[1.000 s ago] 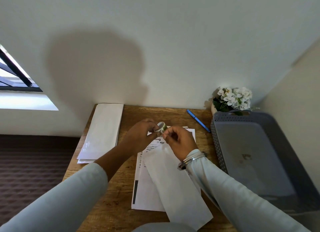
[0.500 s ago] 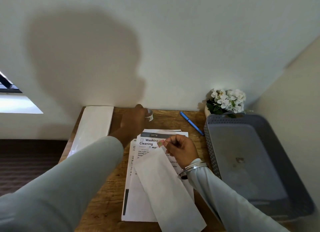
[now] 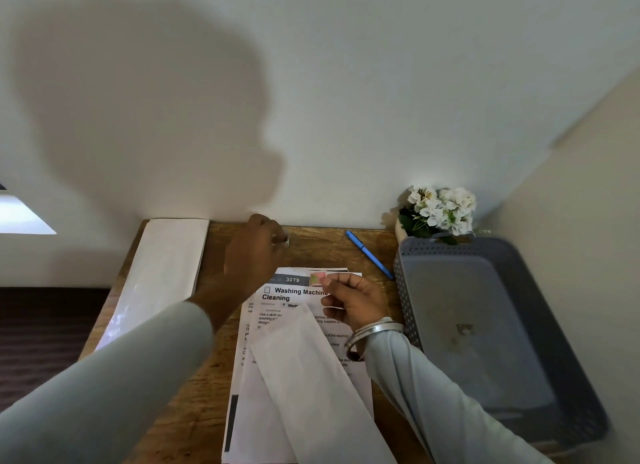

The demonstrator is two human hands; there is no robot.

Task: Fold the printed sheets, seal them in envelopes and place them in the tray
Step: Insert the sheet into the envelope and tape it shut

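Observation:
A white envelope (image 3: pixel 311 387) lies slanted on top of a stack of printed sheets (image 3: pixel 294 295) headed "Washing Machine Cleaning" in the middle of the wooden desk (image 3: pixel 207 394). My right hand (image 3: pixel 353 299) pinches a small pink-green piece of tape (image 3: pixel 317 278) just above the envelope's far end. At the back of the desk, close to the wall, my left hand (image 3: pixel 254 252) grips a small tape roll (image 3: pixel 284 240). The grey tray (image 3: pixel 485 325) stands at the right, with nothing in it.
A pile of blank white envelopes (image 3: pixel 162 273) lies along the desk's left edge. A blue pen (image 3: pixel 369 254) rests between the sheets and the tray. White flowers in a pot (image 3: pixel 438 210) stand at the back right corner against the wall.
My left hand carried the tape roll away from my right hand to the back of the desk. My right hand kept the torn tape piece over the sheets.

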